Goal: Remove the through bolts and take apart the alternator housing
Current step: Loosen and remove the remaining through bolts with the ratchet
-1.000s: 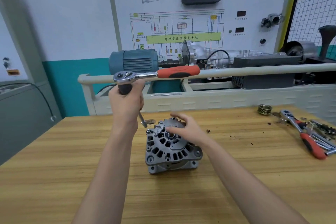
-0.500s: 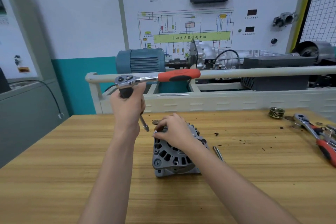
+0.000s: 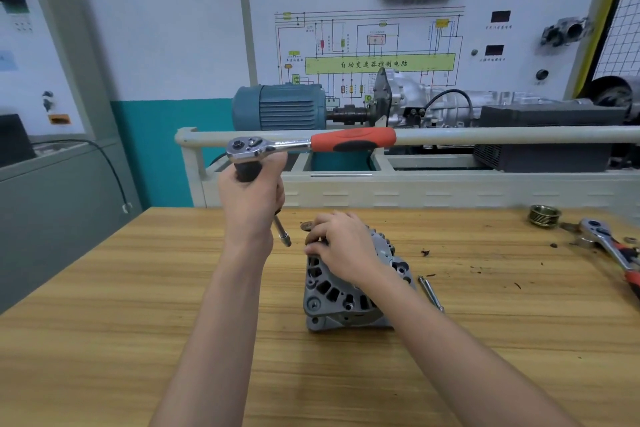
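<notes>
Alternator (image 3: 341,295) sits mid-bench on the wooden table (image 3: 138,305), vented face toward camera; right hand (image 3: 341,243) rests on its top left edge, fingers curled and pinching something small there, can't tell what. Left hand (image 3: 251,199) is raised clear of the housing, wrapped round the black grip under the ratchet wrench (image 3: 308,146) head, extension bar (image 3: 282,232) angling down, tip just beside the right fingers. One loose through bolt (image 3: 430,293) lies right of the alternator; pulley (image 3: 544,216) and second ratchet (image 3: 609,250) at far right.
</notes>
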Motion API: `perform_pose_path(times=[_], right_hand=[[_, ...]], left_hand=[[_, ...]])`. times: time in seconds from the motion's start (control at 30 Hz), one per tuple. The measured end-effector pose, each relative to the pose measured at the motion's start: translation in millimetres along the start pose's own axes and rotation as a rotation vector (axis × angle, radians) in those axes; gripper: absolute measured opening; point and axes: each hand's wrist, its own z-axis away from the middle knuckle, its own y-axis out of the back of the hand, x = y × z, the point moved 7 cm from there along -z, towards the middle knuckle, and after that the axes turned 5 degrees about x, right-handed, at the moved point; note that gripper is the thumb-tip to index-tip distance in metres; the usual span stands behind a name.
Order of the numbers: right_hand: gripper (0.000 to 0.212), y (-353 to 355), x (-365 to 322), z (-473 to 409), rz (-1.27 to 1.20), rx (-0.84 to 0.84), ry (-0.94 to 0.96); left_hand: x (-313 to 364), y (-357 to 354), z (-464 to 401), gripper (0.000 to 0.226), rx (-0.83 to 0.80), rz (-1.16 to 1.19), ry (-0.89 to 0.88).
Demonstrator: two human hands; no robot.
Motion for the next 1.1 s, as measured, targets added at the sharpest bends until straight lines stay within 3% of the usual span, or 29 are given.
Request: perform_pose_path(times=[0.17, 0.33, 0.63, 0.77, 0.9, 1.03, 1.1], right_hand=[[0.009, 5, -4, -8, -0.057, -0.069, 0.021], [0.008, 15, -3, -20, -0.140, -0.201, 0.054], [0.009, 66, -10, -34, -0.441, 0.003, 0.007], [0.014, 67, 11, -14, -0.500, 0.038, -0.137], [0.020, 83, 60, 14, -0.581, 0.210, -0.378], [0.020, 101, 128, 57, -0.523, 0.375, -0.652], [0.018, 94, 156, 83, -0.456, 0.356, -0.795]], left_hand=[[-7, 2, -4, 0.048, -0.009, 0.002, -0.009], [-19, 1, -8, 0.057, 0.024, 0.051, 0.032], [-29, 1, -8, 0.056, 0.049, 0.075, 0.095], [-25, -1, -3, 0.051, 0.054, 0.095, 0.096], [-24, -4, 6, 0.052, 0.044, 0.064, 0.111], [-21, -9, 14, 0.048, 0.001, 0.051, 0.094], [-21, -12, 17, 0.044, -0.003, 0.034, 0.087]])
